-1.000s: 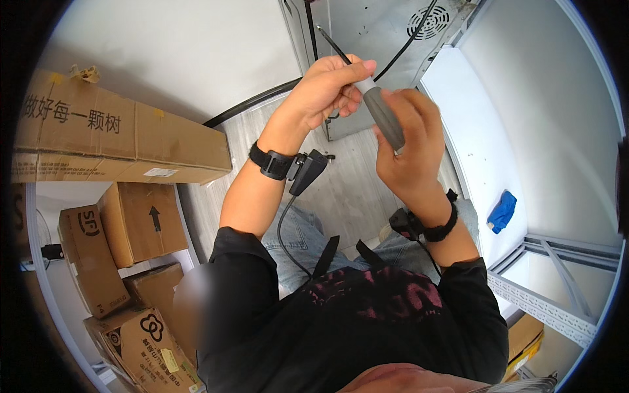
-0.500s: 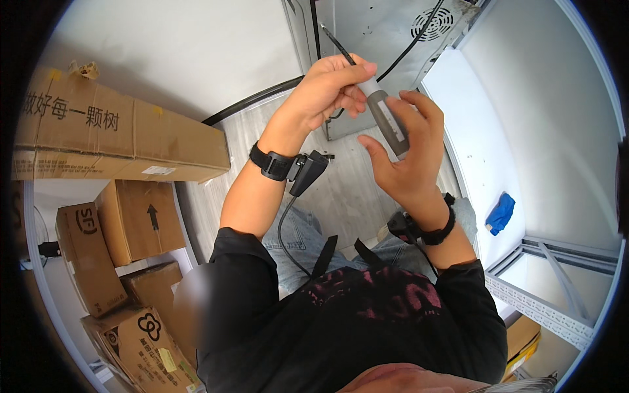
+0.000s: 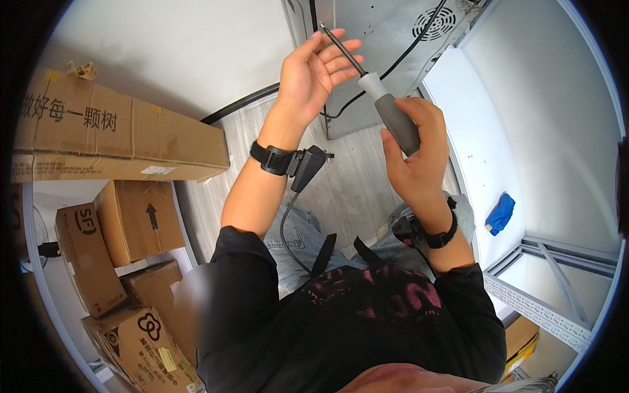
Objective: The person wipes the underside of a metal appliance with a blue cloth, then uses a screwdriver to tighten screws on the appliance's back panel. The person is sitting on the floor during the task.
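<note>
A screwdriver (image 3: 395, 119) with a grey handle and a dark metal shaft points up and to the left. My right hand (image 3: 421, 154) grips its handle, the thumb on one side and the fingers on the other. Beside the shaft, my left hand (image 3: 313, 77) is open, palm turned up and fingers spread toward the shaft; whether a finger touches the shaft I cannot tell. Just beyond both hands stands a grey metal appliance casing (image 3: 367, 39) with a round vent and a black cable (image 3: 414, 44) hanging across it.
A long cardboard box (image 3: 124, 131) lies at the left above several more cartons (image 3: 145, 219). On the white surface at the right rests a small blue item (image 3: 500, 213), near a metal rack frame (image 3: 544, 308). Black devices with cables are strapped to both my wrists.
My left hand has let go of the screwdriver's shaft and opened, moving slightly up and left. My right hand has closed round the handle, which has turned a little.
</note>
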The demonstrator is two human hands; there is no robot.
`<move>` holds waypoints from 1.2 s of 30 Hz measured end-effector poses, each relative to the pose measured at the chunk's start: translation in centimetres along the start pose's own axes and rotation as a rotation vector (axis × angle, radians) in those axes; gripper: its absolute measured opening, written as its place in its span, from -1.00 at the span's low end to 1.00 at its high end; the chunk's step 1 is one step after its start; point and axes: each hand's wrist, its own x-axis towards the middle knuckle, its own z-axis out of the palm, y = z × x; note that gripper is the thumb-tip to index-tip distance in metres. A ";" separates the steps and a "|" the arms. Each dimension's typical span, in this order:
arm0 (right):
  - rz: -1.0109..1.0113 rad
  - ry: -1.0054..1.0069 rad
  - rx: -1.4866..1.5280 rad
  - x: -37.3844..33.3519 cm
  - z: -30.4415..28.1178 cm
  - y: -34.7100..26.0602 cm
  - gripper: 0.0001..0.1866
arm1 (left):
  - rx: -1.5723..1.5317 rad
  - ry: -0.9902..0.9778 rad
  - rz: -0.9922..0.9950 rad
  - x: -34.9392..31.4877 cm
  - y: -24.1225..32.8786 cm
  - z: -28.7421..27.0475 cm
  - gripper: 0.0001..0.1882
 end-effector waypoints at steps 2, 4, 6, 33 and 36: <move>-0.002 -0.012 -0.039 0.1 -0.3 0.0 -0.55 | -0.048 0.090 0.054 0.6 -0.6 -0.1 -0.61; 0.013 -0.027 -0.048 0.0 -0.3 0.2 -0.55 | -0.074 0.161 0.070 0.9 -0.8 0.1 -0.64; -0.010 -0.020 -0.091 0.0 -0.2 0.3 -0.54 | -0.102 0.211 0.074 1.3 -0.9 0.4 -0.67; 0.502 -0.171 0.254 -0.8 -17.6 16.0 -0.62 | -0.013 0.056 -0.175 1.7 -14.9 4.8 -0.86; 0.626 -0.182 0.306 -2.5 -20.7 22.0 -0.62 | 0.074 0.063 -0.305 3.8 -20.3 5.6 -0.86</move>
